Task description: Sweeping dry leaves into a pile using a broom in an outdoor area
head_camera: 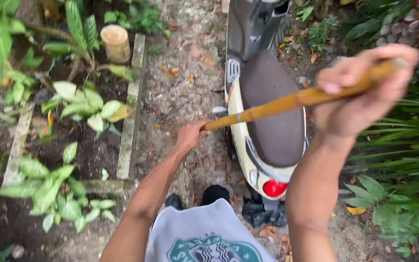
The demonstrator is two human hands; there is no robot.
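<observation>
Both arms bare, reaching forward and down from the chest. Left hand (190, 136) low and far out, arm nearly straight, fingers curled shut in a fist grip, knuckles up. Right hand (364, 92) raised close to the camera, forearm upright, elbow bent, wrist cocked, fingers wrapped tight, thumb on top. Hands well apart, right higher than left. Right hand slightly blurred.
</observation>
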